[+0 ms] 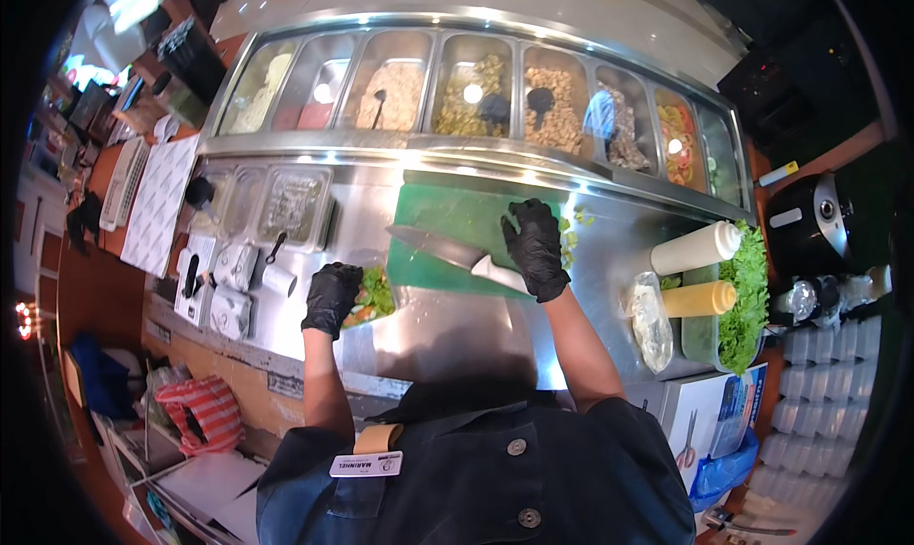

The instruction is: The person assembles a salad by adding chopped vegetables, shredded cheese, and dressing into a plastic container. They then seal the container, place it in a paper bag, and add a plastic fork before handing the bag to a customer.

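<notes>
My left hand (pixel 332 298), in a black glove, is curled closed beside a mixed salad (pixel 374 296) of green leaves and orange-red pieces. What its fingers grip is hidden. My right hand (pixel 535 250), gloved alike, rests over the right part of a green cutting board (pixel 428 198), palm down, with bent fingers a little apart. Nothing shows in it. A large knife (pixel 443 247) with a white handle lies flat on the board, its blade pointing left. The handle's end reaches close to my right wrist. Chopped green bits (pixel 569 236) are scattered at the board's right edge.
Steel pans of toppings (pixel 388 83) run along the far side. At right stand a white squeeze bottle (pixel 695 247), a yellow one (pixel 700 299), a clear bag (pixel 651 324) and lettuce (pixel 745 302). Clear containers (pixel 293 204) and a small white cup (pixel 279 279) are on the left.
</notes>
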The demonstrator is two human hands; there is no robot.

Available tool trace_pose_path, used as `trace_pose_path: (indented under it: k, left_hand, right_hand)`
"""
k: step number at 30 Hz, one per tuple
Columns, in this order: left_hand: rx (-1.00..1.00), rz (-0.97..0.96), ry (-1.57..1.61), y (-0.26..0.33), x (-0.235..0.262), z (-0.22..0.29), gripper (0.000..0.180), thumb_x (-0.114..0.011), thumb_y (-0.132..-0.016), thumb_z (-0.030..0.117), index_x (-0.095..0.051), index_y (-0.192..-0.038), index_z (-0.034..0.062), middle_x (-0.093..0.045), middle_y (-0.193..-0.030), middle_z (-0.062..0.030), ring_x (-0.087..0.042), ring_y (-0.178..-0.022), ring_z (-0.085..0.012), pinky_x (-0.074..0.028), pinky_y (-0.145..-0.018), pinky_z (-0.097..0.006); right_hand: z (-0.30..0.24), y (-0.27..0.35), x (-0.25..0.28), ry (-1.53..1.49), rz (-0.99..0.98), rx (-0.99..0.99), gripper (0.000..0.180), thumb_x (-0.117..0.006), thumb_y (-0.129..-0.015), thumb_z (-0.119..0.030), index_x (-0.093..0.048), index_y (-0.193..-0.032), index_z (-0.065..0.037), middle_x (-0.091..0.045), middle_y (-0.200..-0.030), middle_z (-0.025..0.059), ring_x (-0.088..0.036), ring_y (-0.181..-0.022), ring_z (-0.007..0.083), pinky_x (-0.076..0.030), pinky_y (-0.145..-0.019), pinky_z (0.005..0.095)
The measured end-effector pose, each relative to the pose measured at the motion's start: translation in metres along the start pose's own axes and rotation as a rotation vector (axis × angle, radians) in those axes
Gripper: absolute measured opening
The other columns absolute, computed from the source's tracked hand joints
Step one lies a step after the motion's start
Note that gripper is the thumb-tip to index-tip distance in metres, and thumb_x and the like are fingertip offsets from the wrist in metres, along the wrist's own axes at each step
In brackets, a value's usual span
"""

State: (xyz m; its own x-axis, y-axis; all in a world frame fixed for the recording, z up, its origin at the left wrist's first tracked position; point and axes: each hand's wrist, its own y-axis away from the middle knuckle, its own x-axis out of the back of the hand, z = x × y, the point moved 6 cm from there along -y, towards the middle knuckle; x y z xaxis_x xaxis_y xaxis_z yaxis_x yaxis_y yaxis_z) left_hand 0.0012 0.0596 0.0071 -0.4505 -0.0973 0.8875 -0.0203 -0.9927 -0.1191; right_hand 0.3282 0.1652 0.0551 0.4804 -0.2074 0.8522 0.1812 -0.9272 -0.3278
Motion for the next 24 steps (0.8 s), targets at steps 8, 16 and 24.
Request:
trace_pose_path:
  k: [8,16,24]
  left_hand:
    - [-0.167,0.110,0.004,-0.144,0.031,0.092,0.018,-0.063,-0.084,0.018,-0.060,-0.092,0.0020,-0.060,-0.094,-0.0219,-0.059,-0.087,-0.0382,-0.046,-0.073,-0.044]
    - [-0.513,0.125,-0.551,-0.230,0.059,0.150,0.076,-0.044,-0.087,0.059,-0.013,-0.150,0.0300,-0.021,-0.153,-0.0119,-0.026,-0.137,-0.0392,-0.012,-0.104,-0.070]
    - [-0.677,0.724,-0.258,-0.268,0.156,0.129,0.075,-0.063,-0.080,0.048,-0.037,-0.139,0.0107,-0.054,-0.128,-0.0127,-0.058,-0.095,-0.0290,-0.045,-0.084,-0.043]
  right_hand:
    - [0.016,-0.091,0.025,0.344,0.147,0.250,0.045,-0.061,-0.072,-0.003,-0.052,-0.116,-0.001,-0.063,-0.092,0.0211,-0.060,-0.090,0.0365,-0.048,-0.076,0.0439]
    - [0.043,-0.124,0.020,-0.059,-0.269,0.034,0.044,-0.071,-0.066,-0.009,-0.053,-0.106,-0.006,-0.064,-0.078,0.0198,-0.063,-0.080,0.0379,-0.048,-0.068,0.0459]
    - [-0.005,-0.243,0.164,-0.195,0.129,0.014,0.019,-0.063,-0.066,-0.005,-0.061,-0.085,-0.006,-0.064,-0.078,0.0185,-0.062,-0.077,0.0372,-0.048,-0.072,0.0418]
